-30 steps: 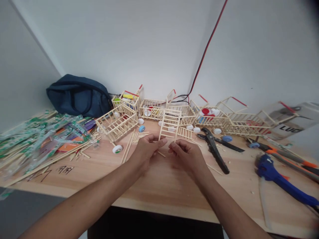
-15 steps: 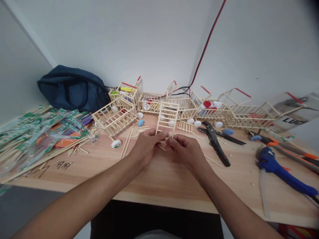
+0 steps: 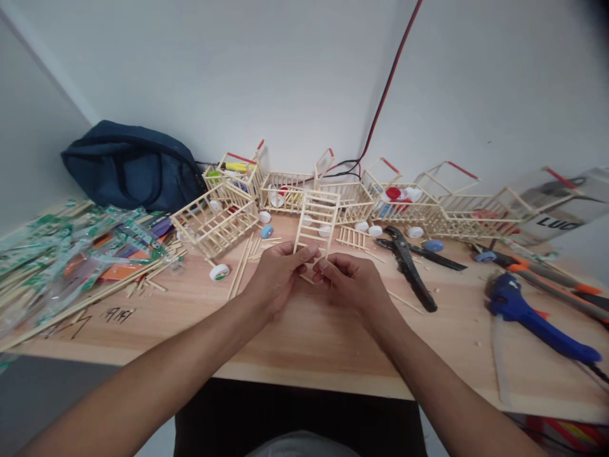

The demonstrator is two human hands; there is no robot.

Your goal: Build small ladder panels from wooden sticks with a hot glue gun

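Note:
A small ladder-like frame of thin wooden sticks (image 3: 317,213) stands tilted up between my hands at the middle of the table. My left hand (image 3: 280,276) pinches its near left end. My right hand (image 3: 349,279) is closed at the near right end, fingertips almost touching those of the left; they cover the frame's lower edge. Just behind are miniature stick-built carts, one cart (image 3: 216,219) tilted on the left and another cart (image 3: 290,190) further back. Loose sticks (image 3: 243,263) lie left of my left hand, and a small stick grid (image 3: 351,238) lies beyond my right.
Black pliers (image 3: 412,273) and a blue glue gun (image 3: 537,320) lie on the right, near orange-and-grey pliers (image 3: 547,276). Plastic wrappers with sticks (image 3: 95,260) cover the left side, before a dark blue bag (image 3: 133,165). White and blue bottle caps (image 3: 266,231) sit along the carts.
The view has shifted slightly, so the whole scene sits a little further left. Both hands keep their hold at the near end of the stick frame, which has hardly moved.

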